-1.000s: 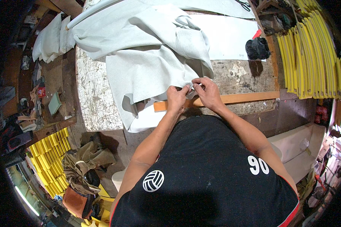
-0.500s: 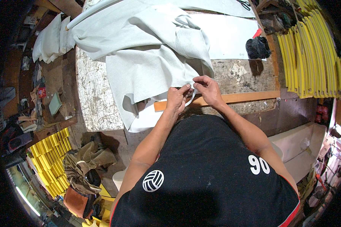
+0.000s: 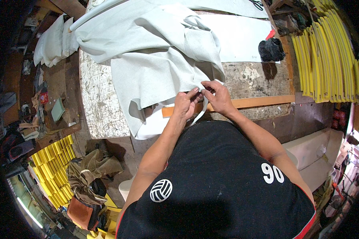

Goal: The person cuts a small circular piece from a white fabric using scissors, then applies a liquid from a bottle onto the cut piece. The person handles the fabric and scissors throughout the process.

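A large light grey fabric lies rumpled across the worktable, its near right edge drawn up to my hands. My left hand pinches that edge between thumb and fingers. Right beside it, my right hand is closed on the same edge, thumb and forefinger together. A narrow pale strip hangs in a curve from between the hands toward my shirt. Behind them a flat wooden strip lies along the table's near side. What exactly the fingertips press is partly hidden.
The worn worktable carries a white sheet, a black plastic bag and black-handled scissors at the far right. Yellow slatted pieces stand to the right, more yellow pieces lower left. White cushions lie left.
Both hands have shifted slightly, the right one a little left and closer to the left. The pale strip now hangs lower and longer beneath them.
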`<act>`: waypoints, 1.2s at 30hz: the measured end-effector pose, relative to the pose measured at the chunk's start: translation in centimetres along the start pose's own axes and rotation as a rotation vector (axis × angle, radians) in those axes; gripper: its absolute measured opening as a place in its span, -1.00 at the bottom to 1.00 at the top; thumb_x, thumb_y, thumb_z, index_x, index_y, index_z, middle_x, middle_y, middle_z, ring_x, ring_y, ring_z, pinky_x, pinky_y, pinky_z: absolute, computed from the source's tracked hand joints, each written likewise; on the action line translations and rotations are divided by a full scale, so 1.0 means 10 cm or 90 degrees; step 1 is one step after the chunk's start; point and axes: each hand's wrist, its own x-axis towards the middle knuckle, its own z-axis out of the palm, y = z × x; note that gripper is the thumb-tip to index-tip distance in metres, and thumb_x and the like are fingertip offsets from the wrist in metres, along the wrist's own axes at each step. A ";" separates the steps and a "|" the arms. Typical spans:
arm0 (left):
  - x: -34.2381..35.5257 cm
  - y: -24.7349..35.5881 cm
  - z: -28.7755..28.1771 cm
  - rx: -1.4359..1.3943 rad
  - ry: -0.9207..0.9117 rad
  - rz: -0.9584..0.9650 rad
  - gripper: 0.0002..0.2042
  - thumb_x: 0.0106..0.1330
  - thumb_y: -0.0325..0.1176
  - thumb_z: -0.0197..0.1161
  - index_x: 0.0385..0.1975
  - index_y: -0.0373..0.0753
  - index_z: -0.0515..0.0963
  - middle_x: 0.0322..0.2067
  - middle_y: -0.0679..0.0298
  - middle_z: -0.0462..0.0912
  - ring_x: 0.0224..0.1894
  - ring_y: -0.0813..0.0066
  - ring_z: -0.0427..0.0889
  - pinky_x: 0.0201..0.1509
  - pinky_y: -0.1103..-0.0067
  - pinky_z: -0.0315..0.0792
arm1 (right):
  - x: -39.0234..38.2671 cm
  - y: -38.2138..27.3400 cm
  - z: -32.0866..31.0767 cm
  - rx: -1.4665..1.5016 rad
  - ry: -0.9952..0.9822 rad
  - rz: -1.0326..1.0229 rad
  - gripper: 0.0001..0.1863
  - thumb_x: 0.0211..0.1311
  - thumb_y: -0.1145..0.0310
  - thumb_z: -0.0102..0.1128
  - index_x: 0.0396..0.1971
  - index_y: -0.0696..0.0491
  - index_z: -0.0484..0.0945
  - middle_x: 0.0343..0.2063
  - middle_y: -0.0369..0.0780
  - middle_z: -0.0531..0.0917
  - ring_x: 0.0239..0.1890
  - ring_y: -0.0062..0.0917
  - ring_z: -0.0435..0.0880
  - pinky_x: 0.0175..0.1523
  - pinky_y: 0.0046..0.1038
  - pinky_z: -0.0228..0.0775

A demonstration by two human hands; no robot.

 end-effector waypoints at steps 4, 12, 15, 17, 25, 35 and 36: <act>0.00 0.00 0.00 -0.020 -0.010 -0.009 -0.89 0.26 -0.47 0.27 -0.24 -0.27 0.57 -0.28 0.27 0.66 -0.16 0.44 0.61 0.03 0.43 0.44 | 0.00 0.00 0.00 -0.028 0.012 -0.052 -0.68 0.16 0.37 0.23 -0.09 0.13 0.59 -0.26 -0.06 0.61 -0.25 -0.26 0.65 -0.11 -0.35 0.49; 0.01 -0.03 -0.02 -0.078 -0.004 -0.023 -0.88 0.32 -0.46 0.22 -0.28 -0.41 0.56 -0.32 0.14 0.65 -0.24 0.40 0.64 -0.12 0.51 0.56 | 0.00 -0.02 -0.02 -0.037 -0.010 -0.065 -0.68 0.16 0.40 0.17 -0.08 0.15 0.57 -0.23 -0.05 0.60 -0.18 -0.23 0.63 -0.04 -0.32 0.46; -0.01 -0.01 0.01 -0.088 -0.008 -0.033 -0.87 0.32 -0.46 0.21 -0.25 -0.41 0.55 -0.31 0.14 0.64 -0.23 0.39 0.64 -0.12 0.52 0.56 | 0.01 -0.02 -0.01 -0.040 -0.013 -0.055 -0.68 0.15 0.41 0.15 -0.08 0.15 0.57 -0.22 -0.05 0.60 -0.17 -0.21 0.62 -0.03 -0.31 0.46; 0.01 -0.03 -0.02 -0.095 -0.016 -0.037 -0.87 0.33 -0.46 0.20 -0.23 -0.41 0.54 -0.30 0.14 0.64 -0.23 0.39 0.64 -0.12 0.51 0.57 | 0.00 -0.03 -0.01 -0.023 -0.005 -0.055 -0.68 0.13 0.42 0.15 -0.09 0.14 0.57 -0.22 -0.05 0.60 -0.17 -0.22 0.63 -0.03 -0.32 0.46; 0.08 -0.09 -0.15 -0.099 -0.055 -0.039 -0.83 0.30 -0.47 0.22 -0.16 -0.35 0.52 -0.23 0.20 0.63 -0.17 0.38 0.62 -0.01 0.43 0.56 | 0.02 -0.01 0.01 0.054 -0.014 0.012 -0.69 0.11 0.41 0.18 -0.10 0.11 0.59 -0.21 -0.06 0.62 -0.17 -0.27 0.64 -0.03 -0.35 0.47; 0.04 -0.05 -0.07 0.017 -0.017 0.045 -0.82 0.18 -0.53 0.34 -0.22 -0.31 0.58 -0.26 0.24 0.66 -0.26 0.44 0.63 -0.17 0.55 0.51 | -0.01 -0.08 0.00 -0.010 0.010 -0.056 -0.70 0.14 0.40 0.19 -0.10 0.11 0.59 -0.25 -0.08 0.61 -0.20 -0.30 0.64 -0.09 -0.36 0.49; 0.03 -0.04 -0.04 0.019 -0.008 0.047 -0.81 0.18 -0.54 0.34 -0.21 -0.31 0.57 -0.25 0.24 0.66 -0.26 0.44 0.63 -0.16 0.54 0.51 | -0.01 -0.08 0.00 -0.013 0.012 -0.059 -0.70 0.14 0.40 0.18 -0.10 0.10 0.60 -0.25 -0.08 0.61 -0.21 -0.29 0.64 -0.09 -0.35 0.49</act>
